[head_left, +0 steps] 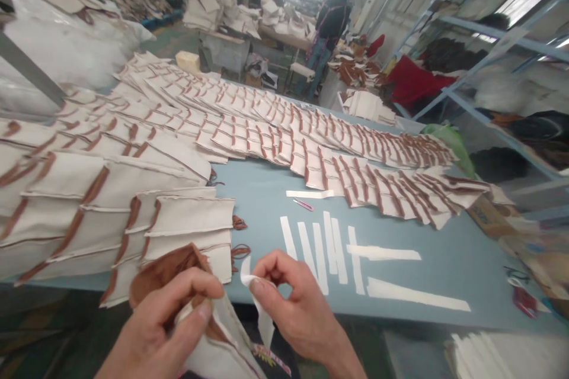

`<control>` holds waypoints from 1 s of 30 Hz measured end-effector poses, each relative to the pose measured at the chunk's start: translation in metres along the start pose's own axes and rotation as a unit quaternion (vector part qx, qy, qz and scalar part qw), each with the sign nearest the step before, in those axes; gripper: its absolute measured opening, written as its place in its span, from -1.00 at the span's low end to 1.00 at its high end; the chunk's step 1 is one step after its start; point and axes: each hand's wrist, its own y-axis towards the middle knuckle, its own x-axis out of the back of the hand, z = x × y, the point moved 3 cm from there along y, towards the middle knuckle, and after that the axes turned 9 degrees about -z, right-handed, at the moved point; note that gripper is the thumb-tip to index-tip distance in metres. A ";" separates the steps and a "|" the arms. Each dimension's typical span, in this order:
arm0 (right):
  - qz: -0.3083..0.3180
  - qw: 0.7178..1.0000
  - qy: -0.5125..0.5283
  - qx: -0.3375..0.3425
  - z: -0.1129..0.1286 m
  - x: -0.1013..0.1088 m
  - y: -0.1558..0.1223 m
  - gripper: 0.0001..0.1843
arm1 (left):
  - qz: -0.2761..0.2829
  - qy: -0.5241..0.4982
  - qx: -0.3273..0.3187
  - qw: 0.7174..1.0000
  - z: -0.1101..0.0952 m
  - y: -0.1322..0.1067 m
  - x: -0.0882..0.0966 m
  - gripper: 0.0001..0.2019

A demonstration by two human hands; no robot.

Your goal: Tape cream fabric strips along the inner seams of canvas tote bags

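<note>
Left hand (173, 314) pinches firmly, thumb against fingers, on a cream-and-brown fabric piece (216, 352) right before the table's (253, 180) near edge; right hand (297, 302), just beside it, has a white strip (265, 327) nipped between thumb and forefinger, one end up, the other hanging. Past them, loose strips (319, 256) lie spread across the blue-grey top, a pink tool (303, 205) just beyond. Then come overlapping rows of brown-edged cream pieces (246, 136), and far back, a person (331, 23) in a dark top stands.
</note>
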 end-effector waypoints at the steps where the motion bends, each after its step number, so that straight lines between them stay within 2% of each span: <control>1: -0.010 0.995 -0.093 0.042 0.013 0.003 -0.002 -0.84 | 0.035 -0.015 0.035 0.999 -0.005 0.001 -0.002 -0.71; 3: -0.016 0.968 -0.215 0.126 0.033 0.005 -0.005 -0.86 | 0.093 -0.050 0.087 0.991 -0.014 0.004 -0.005 -0.64; 6: -0.001 0.929 -0.310 0.200 0.044 0.001 -0.008 -0.85 | 0.139 -0.095 0.113 0.979 -0.024 0.009 -0.006 -0.57; 8: 0.016 0.916 -0.339 0.214 0.042 -0.005 -0.008 -0.86 | 0.151 -0.103 0.115 0.976 -0.026 0.012 -0.007 -0.56; 11: 0.044 0.913 -0.351 0.201 0.037 -0.011 -0.007 -0.88 | 0.161 -0.083 0.091 0.979 -0.022 0.015 -0.008 -0.58; 14: 0.065 0.930 -0.327 0.156 0.035 -0.014 -0.007 -0.89 | 0.152 -0.085 0.070 0.982 -0.011 0.016 -0.006 -0.55; 18: 0.067 0.958 -0.273 0.057 0.031 -0.012 -0.006 -0.96 | 0.130 -0.117 0.102 0.979 0.000 0.014 -0.003 -0.54; 22: 0.047 0.977 -0.206 -0.039 0.019 -0.011 -0.006 -0.81 | 0.105 -0.155 0.151 0.971 -0.007 0.009 -0.005 -0.55; 24: 0.047 0.980 -0.170 -0.088 0.012 -0.010 -0.006 -0.73 | 0.061 -0.154 0.170 0.971 -0.010 0.007 -0.005 -0.59; 26: 0.068 0.979 -0.140 -0.131 0.007 -0.011 -0.007 -0.76 | 0.020 -0.143 0.156 0.977 -0.011 0.007 -0.004 -0.65; 28: 0.099 0.974 -0.131 -0.155 0.003 -0.011 -0.008 -0.86 | 0.011 -0.135 0.123 0.983 -0.009 0.009 -0.005 -0.68; 30: 0.125 0.967 -0.155 -0.161 0.000 -0.007 -0.010 -0.76 | 0.015 -0.134 0.105 0.985 -0.007 0.009 -0.006 -0.69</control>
